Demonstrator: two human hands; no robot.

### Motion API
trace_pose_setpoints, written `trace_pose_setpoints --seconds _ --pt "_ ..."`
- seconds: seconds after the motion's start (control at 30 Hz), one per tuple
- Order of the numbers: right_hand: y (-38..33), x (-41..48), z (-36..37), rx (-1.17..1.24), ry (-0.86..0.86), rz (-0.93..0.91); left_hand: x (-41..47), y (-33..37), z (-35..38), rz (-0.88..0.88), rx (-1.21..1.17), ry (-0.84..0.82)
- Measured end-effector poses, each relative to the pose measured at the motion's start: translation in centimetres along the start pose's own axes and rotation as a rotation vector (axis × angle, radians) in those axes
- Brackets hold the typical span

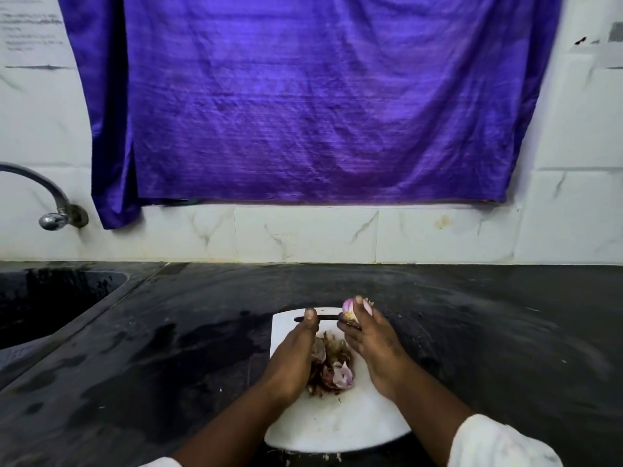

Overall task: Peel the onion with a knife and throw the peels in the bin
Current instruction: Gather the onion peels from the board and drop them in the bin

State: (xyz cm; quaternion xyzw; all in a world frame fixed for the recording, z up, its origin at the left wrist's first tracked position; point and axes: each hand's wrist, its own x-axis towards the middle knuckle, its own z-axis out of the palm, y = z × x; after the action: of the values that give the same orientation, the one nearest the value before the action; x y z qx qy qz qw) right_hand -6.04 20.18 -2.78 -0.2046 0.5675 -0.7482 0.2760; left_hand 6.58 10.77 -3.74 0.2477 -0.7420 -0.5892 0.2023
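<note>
step: peeling | onion (349, 306): your right hand (374, 345) grips it over the far edge of the board (337, 423) | left hand (293, 355): grip unclear, knife not made out | peels (332, 369): heaped on board between hands | tip: lift thin skin only, keeping the blade edge away from your fingers

Dim even light, soft overall blur, wide-angle bending at edges, faint shadows

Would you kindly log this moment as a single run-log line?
phase: peeling | left hand: grips knife, blade at onion | right hand: holds onion over cutting board | peels: piled on board, not binned
</note>
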Motion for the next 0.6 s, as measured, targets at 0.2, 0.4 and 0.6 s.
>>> trace_pose_setpoints --seconds 0.2,0.4,0.6 --pt "1.6 -1.3 2.0 -0.068 -0.014 0.03 -0.5 0.7 1.3 0.137 0.054 -0.084" --pt "0.8 -1.1 1.0 0.073 0.053 0.038 -1.1 -1.0 1.2 0.315 0.392 -0.136" --pt "0.3 -1.0 0.0 0.069 0.025 0.145 -1.7 -1.3 2.2 0.487 0.895 -0.141"
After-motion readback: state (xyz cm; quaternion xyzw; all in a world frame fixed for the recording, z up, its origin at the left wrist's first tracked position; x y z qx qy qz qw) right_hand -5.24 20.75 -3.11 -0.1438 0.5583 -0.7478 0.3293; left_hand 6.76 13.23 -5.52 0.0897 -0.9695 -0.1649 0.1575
